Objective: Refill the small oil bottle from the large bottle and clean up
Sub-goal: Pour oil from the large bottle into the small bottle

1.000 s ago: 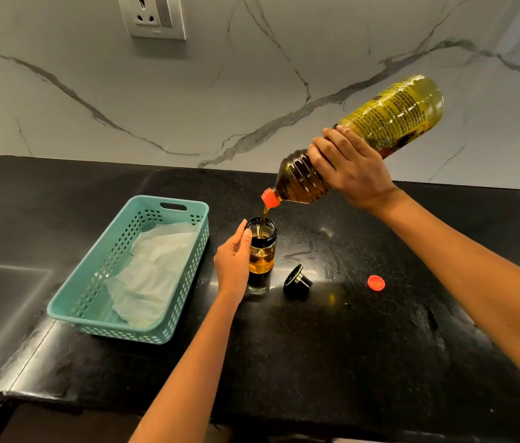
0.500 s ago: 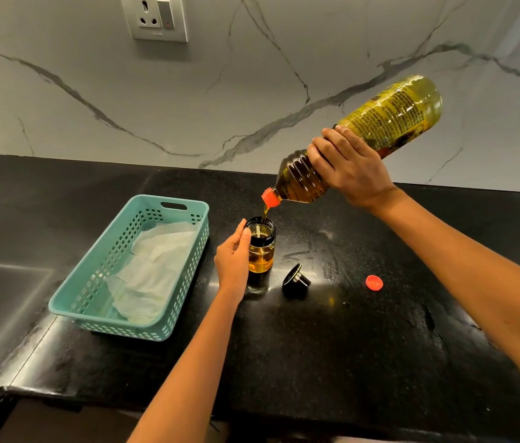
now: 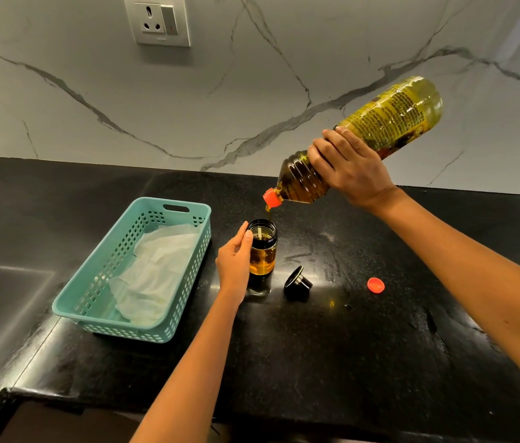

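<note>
A small glass oil bottle (image 3: 262, 251) stands upright and uncapped on the black counter, partly filled with amber oil. My left hand (image 3: 234, 259) holds its left side, thumb near the rim. My right hand (image 3: 348, 169) grips the large plastic oil bottle (image 3: 389, 119) around its ribbed shoulder. That bottle is tilted neck-down to the left, its orange spout just above the small bottle's mouth. A thin stream of oil runs from the spout into the opening. The small bottle's black cap (image 3: 297, 282) lies on its side just right of it. The large bottle's orange cap (image 3: 375, 285) lies farther right.
A teal plastic basket (image 3: 99, 282) with a white cloth (image 3: 156, 276) inside sits left of the small bottle. The marble wall behind carries a socket (image 3: 157, 19). The counter's front edge runs along the bottom, and a recessed dark area lies at far left.
Both hands and both bottles stay in nearly the same place while oil keeps flowing. The oil level in the small bottle looks a little higher.
</note>
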Available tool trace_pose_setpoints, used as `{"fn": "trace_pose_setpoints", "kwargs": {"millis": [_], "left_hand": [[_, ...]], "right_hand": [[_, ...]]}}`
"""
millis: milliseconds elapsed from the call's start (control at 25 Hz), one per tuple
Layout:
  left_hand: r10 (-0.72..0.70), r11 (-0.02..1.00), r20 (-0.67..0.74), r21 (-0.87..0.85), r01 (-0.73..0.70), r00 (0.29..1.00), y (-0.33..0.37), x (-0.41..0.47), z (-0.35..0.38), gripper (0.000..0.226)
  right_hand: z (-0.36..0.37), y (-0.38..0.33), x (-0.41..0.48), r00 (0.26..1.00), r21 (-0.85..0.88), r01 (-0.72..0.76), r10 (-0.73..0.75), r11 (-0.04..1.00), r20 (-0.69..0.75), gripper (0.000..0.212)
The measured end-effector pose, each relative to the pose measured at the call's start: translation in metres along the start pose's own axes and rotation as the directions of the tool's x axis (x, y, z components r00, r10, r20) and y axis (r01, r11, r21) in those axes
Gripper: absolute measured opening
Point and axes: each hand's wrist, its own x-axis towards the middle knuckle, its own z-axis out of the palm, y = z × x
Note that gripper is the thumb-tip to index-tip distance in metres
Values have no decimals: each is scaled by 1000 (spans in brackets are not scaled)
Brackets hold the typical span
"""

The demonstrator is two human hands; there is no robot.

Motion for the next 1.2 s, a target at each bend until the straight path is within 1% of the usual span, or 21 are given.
{"fn": "trace_pose_setpoints", "kwargs": {"millis": [280,760,1200], "left_hand": [[-21,1000,15,-18,21,1000,-1,1,-1,36],[-15,1000,12,-1,15,1000,0,1,-1,36],[-12,1000,-1,24,12,1000,3,-1,0,35]], "right_hand": [[0,-1,-2,1000,-9,0,0,1000,-9,23],[1,-2,-2,1000,-13,-10,10,1000,-15,23],[-1,-3,1,999,4,-28,28,1000,25,26]]}}
